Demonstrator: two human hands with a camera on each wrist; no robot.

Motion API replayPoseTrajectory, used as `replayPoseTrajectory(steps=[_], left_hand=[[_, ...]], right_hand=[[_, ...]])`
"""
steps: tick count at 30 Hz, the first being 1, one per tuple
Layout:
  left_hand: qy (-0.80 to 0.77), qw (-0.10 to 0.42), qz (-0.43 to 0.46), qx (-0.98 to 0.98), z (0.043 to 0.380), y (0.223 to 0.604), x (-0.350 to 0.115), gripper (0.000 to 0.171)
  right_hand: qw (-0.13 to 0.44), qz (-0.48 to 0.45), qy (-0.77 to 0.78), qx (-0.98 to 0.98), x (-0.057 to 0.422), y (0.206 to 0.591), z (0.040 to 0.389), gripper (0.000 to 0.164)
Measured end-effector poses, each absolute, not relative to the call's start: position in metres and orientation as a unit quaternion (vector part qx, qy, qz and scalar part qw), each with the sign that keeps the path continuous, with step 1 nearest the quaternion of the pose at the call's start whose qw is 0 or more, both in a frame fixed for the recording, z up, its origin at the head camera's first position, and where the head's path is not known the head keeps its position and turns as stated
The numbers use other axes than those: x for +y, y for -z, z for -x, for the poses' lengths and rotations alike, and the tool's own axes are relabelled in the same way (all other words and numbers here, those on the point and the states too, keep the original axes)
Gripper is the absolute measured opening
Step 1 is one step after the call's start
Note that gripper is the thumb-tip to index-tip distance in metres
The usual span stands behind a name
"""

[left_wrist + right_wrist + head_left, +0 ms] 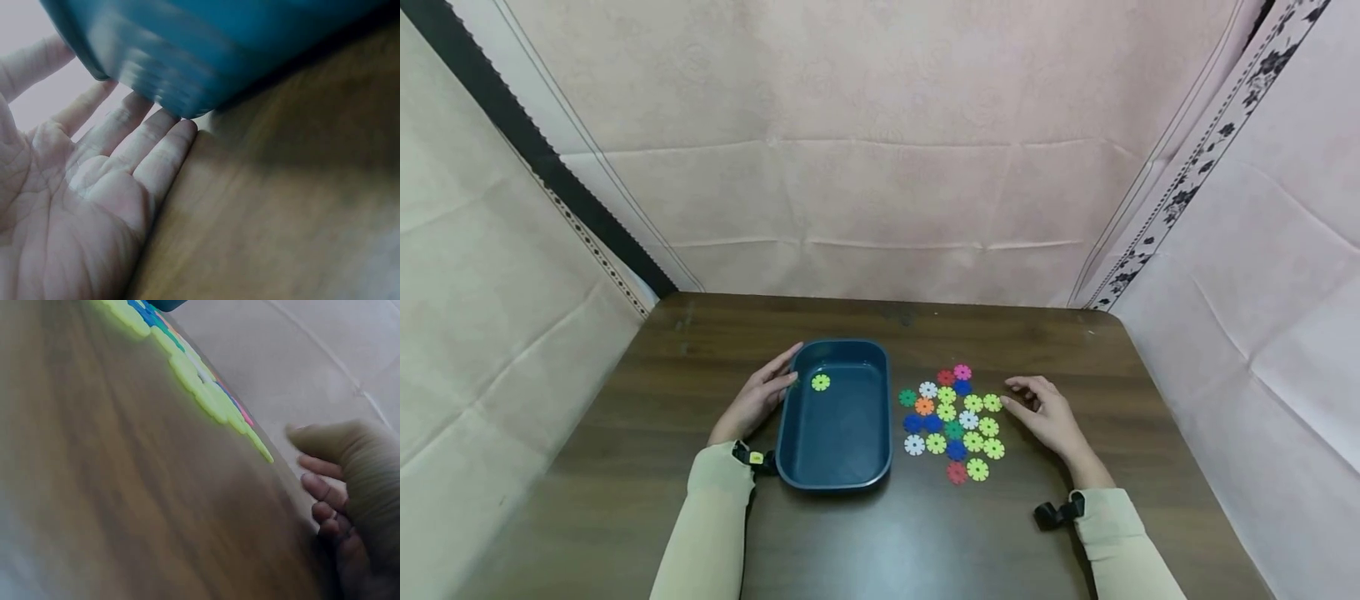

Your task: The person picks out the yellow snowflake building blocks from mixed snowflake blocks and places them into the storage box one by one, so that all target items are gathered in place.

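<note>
A dark teal tray [835, 433] stands on the table, with one yellow-green notched plastic disc [821, 382] inside near its far left. My left hand [757, 402] holds the tray's left side. Its thumb lies over the rim, while the long fingers [147, 140] reach, nearly straight, against the outer wall. To the right of the tray lies a loose group of flower-like discs [953, 429] in yellow-green, blue, white, green, red, orange and pink. Just right of that group hovers my right hand [1047, 414], thumb and fingers apart and nothing between them.
The brown wooden table [970, 550] has a far edge that meets a pale cloth wall [880, 208]. More cloth hangs along the left and right sides. Each wrist wears a black camera, the right one [1051, 514] sticking out beside the sleeve.
</note>
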State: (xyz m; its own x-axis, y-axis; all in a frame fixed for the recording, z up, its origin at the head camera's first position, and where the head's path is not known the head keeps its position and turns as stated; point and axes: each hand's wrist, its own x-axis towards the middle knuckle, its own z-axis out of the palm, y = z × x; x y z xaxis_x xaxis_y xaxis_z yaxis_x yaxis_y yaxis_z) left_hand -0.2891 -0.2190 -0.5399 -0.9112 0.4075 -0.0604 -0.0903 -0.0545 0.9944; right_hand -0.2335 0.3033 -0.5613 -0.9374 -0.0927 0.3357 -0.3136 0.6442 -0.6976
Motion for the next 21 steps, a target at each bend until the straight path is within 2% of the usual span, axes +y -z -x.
replayPoseTrajectory(steps=[4, 9, 21], left_hand=[[-0.706, 0.174, -0.119, 0.676, 0.2895, 0.5386, -0.2195, 0.055], [-0.706, 0.172, -0.123, 0.676, 0.2897, 0.539, -0.2197, 0.055], [-0.711, 0.17, -0.132, 0.669, 0.2897, 0.5394, -0.2186, 0.054]], right_hand=[[0.118, -0.128, -0.358, -0.917, 0.299, 0.5618, 0.2331, 0.033], [0.101, -0.119, -0.355, -0.922, 0.2947, 0.5614, 0.231, 0.027], [0.101, -0.122, -0.38, -0.911, 0.2949, 0.5632, 0.2322, 0.019]])
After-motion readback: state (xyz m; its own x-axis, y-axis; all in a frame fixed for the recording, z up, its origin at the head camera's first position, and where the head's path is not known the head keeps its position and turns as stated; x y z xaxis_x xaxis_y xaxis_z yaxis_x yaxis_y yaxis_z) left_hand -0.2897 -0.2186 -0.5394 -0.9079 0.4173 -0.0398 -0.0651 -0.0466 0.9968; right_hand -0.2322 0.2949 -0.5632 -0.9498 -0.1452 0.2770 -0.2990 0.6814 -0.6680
